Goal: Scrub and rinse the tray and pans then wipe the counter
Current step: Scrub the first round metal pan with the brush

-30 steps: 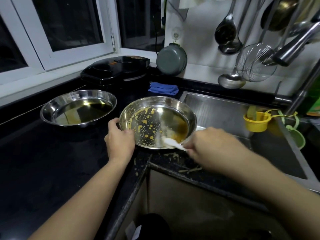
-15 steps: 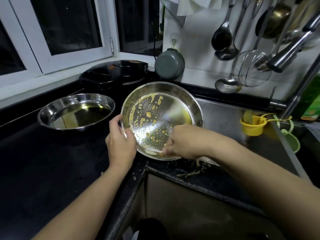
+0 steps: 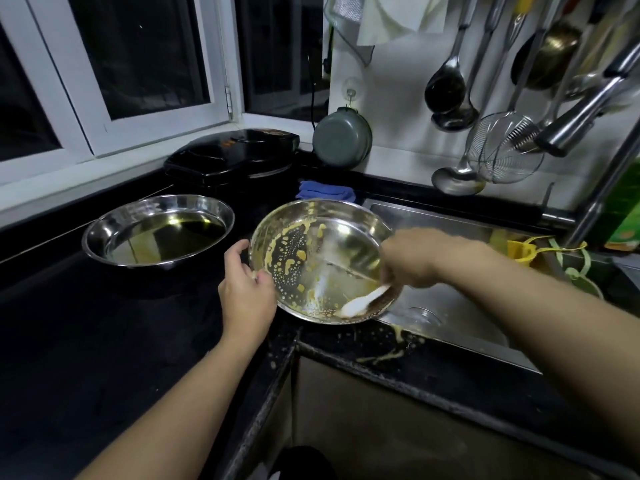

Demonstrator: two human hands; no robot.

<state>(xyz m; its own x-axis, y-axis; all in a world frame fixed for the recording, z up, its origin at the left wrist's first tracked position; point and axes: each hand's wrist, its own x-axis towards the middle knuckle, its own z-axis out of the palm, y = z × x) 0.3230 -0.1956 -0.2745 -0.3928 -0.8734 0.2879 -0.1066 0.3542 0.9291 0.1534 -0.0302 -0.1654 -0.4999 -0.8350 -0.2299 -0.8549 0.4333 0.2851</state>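
Steel pan tilted at sink edge, left hand fingers grasping its rim, right hand gripping white scraper inside.

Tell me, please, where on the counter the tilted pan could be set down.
Bare black counter lies in front of the second pan, left of the left hand. The strip along the sink is narrow and batter-spattered; behind, the blue cloth and black appliance crowd it.

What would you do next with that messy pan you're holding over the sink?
Probably sweep the white scraper up toward the left side of the tilted pan: yellow residue still speckles that side, while the right side looks cleared. The left hand grips the rim, the right hand holds the scraper.
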